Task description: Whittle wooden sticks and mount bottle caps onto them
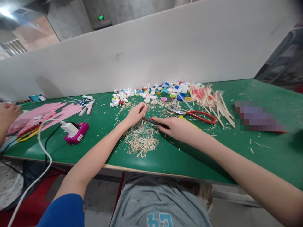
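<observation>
My left hand (136, 115) is closed round a thin wooden stick (148, 89), which stands up at a slant from the fingers. In my right hand (178, 128) is a black knife (151, 120), its front end reaching the lower part of the stick just beneath the left fingers. The contact itself is too small to make out. Below both hands lies a heap of pale wood shavings (142, 142). Red-handled scissors (201, 116) rest open beyond my right hand. Behind the hands are many coloured bottle caps (163, 92), with a pile of wooden sticks (222, 108) to their right.
A magenta power socket block (77, 134) with a white plug (70, 128) and cable sits left. Beyond it are pink sheets (53, 110), glue guns (88, 106) and a phone (37, 98). Another person's hand (8, 118) is far left. A white partition (151, 50) backs the green table (189, 160).
</observation>
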A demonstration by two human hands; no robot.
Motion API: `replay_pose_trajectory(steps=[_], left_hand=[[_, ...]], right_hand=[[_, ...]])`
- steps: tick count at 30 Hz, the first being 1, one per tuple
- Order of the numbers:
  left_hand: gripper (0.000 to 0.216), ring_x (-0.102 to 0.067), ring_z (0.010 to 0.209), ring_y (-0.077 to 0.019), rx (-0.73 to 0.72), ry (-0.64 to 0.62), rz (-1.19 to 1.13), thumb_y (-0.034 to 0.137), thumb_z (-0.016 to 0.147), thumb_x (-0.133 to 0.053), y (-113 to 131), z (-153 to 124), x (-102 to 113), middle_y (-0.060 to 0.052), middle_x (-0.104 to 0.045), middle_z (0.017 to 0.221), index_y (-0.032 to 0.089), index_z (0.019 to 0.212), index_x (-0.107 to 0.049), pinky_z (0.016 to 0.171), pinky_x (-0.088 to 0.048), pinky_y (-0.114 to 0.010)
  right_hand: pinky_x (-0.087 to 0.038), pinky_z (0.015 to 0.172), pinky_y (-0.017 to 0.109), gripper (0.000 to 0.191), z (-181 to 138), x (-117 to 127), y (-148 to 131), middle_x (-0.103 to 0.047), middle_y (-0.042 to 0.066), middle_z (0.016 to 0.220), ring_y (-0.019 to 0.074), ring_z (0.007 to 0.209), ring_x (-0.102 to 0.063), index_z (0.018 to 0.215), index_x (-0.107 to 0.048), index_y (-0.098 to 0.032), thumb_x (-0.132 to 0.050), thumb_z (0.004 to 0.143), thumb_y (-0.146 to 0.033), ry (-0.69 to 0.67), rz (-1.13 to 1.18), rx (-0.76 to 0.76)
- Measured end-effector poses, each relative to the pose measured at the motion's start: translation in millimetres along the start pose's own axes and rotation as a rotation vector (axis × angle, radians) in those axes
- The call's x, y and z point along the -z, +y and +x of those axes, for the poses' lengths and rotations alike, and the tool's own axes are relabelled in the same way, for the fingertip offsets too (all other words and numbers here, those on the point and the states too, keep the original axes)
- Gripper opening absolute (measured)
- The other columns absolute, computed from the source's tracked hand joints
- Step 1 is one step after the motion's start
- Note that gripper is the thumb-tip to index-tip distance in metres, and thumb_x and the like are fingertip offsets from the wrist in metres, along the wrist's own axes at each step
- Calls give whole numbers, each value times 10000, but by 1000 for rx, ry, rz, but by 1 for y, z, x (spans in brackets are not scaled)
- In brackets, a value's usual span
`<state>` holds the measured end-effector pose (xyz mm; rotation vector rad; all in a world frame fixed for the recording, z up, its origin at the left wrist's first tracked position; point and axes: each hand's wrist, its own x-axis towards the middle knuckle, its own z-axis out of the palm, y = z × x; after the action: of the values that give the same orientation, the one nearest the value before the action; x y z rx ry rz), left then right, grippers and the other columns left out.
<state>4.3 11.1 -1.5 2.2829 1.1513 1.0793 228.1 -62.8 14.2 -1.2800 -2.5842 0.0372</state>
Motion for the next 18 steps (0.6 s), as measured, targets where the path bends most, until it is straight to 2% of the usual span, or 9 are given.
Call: replay_pose_trajectory(steps=[8,14,18], left_hand=[[364,-503,552,-100,9,-1,14,494,965,-362,1,0,0,40,-553,602,216,729,-376,628,-405,-269],[363,-473,545,-99,12,20,38,499,964,-356,-1,-1,0,44,-514,595,217,738,-379,607,-385,-266],[360,-448,536,-98,9,25,46,497,962,-363,-3,-1,0,47,-485,586,217,736,-369,599,-371,-267]], right_hand=[[-340,594,188,480,0,2,-2,-664,-2,951,95,685,-552,1427,-471,-382,-405,952,-394,-33,33,-54],[-279,542,177,488,0,4,-2,-648,15,847,56,560,-459,1411,-506,-341,-415,932,-371,-58,68,-6],[-267,538,179,487,-1,6,-3,-636,9,814,54,547,-434,1409,-504,-357,-419,930,-371,-67,67,-20]])
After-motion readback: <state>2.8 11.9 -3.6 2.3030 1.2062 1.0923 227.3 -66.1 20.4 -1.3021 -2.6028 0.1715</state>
